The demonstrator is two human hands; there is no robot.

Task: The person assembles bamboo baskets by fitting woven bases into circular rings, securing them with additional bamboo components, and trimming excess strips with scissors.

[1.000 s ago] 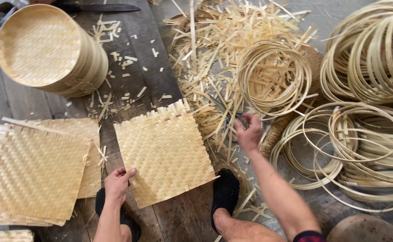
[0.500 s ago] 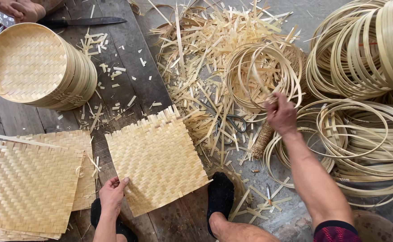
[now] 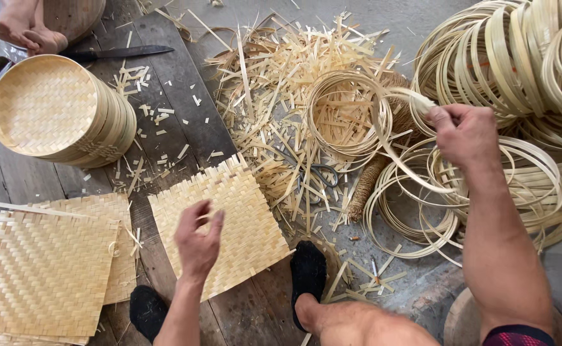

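Right hand point(image 3: 463, 134) has come up off the pile of pale bamboo hoops point(image 3: 486, 186), fingers pinching one thin hoop, I think. Left hand point(image 3: 197, 240) lifted off the square pale woven bamboo mat point(image 3: 242, 211) lying on the planks, fingers loosely curled, empty.

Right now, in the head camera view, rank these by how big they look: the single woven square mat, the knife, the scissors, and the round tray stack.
1. Woven square mat
2. Round tray stack, looking close to the mat, so that order is unsure
3. Knife
4. Scissors, partly buried in bamboo scraps
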